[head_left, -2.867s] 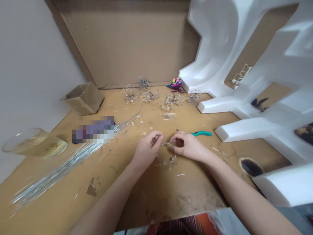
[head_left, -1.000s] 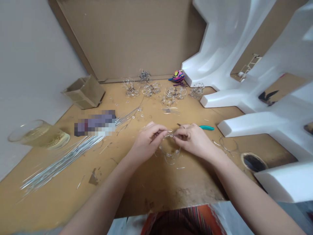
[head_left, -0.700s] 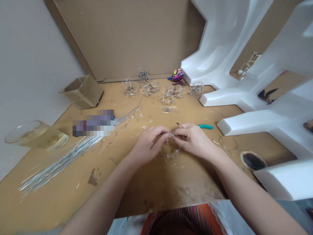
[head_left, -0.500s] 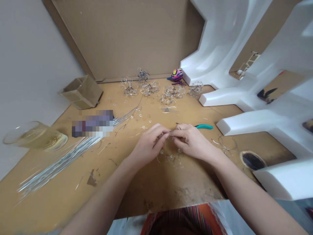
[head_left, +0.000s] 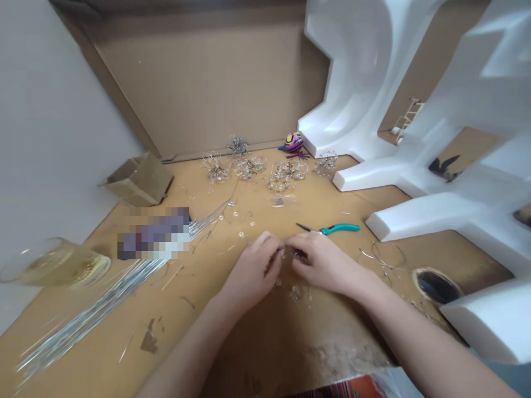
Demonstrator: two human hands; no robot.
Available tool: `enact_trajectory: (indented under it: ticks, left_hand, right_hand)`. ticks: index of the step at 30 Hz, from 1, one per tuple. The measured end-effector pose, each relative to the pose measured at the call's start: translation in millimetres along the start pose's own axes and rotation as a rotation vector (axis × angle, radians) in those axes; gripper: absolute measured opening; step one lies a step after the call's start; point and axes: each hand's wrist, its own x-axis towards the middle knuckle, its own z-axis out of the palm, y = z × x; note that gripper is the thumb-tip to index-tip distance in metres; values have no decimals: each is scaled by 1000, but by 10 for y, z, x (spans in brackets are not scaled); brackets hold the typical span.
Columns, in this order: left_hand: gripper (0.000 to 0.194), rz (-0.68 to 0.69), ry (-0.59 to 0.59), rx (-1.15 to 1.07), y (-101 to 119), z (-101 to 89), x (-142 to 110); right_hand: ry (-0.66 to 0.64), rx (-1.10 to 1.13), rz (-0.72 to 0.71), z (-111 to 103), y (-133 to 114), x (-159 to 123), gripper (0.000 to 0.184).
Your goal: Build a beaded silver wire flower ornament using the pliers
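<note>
Over the middle of the table, my left hand [head_left: 258,264] is closed, with thumb and forefinger pinching a thin wire that the fingers mostly hide. Fingertip to fingertip with it, my right hand [head_left: 321,260] is closed too, its forefinger bent at the same wire. A loose tangle of thin wire with clear beads [head_left: 296,292] shows just below the fingers; whether it joins the pinched wire I cannot tell. Teal-handled pliers [head_left: 340,228] lie just beyond my right hand, jaws pointing left.
A bundle of straight silver wires [head_left: 103,304] crosses the left side, near a glass of yellowish liquid [head_left: 68,265] and a cardboard box [head_left: 143,179]. Bent wire pieces [head_left: 251,167] and a colourful ball [head_left: 293,142] stand at the back. White moulded foam [head_left: 406,215] borders the right.
The view has tilted upward, so the table sits lower in the picture. My hands stay together at the wire; the right has shifted slightly, uncovering the pliers' jaws.
</note>
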Motion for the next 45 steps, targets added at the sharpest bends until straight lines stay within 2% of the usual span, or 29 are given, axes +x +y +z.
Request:
enact_trajectory:
  ticks: [7, 11, 16, 19, 23, 27, 31, 36, 40, 45]
  left_hand:
    - [19, -9, -68, 140, 19, 37, -15]
    - [20, 0, -110, 206, 36, 20, -22]
    - [23, 31, -90, 137, 39, -16, -38]
    - [25, 40, -89, 116, 17, -29, -43]
    - [25, 65, -87, 105, -21, -49, -41]
    - [19, 52, -43, 11, -40, -62, -40]
    - [14, -59, 2, -155, -43, -55, -37]
    - [15, -177, -17, -271, -18, -60, -37]
    - [15, -209, 27, -313, 5, -65, -41]
    - [15, -243, 59, -452, 20, -62, -45]
  right_hand:
    - [14, -48, 21, 32, 3, 0, 10]
    - [7, 2, 14, 2, 10, -5, 17]
    - [-83, 166, 9, -107, 34, -27, 31]
    - [-140, 239, 32, -137, 47, -33, 31]
    - [-124, 295, 69, -117, 61, -35, 25]
    - [-158, 432, 106, -93, 83, -41, 18]
    - [-178, 568, 133, -75, 109, -41, 19]
    - [-175, 681, 173, -74, 95, -25, 18]
    - [-209, 849, 193, -94, 72, -9, 16]
    - [-214, 944, 185, -90, 103, 8, 14]
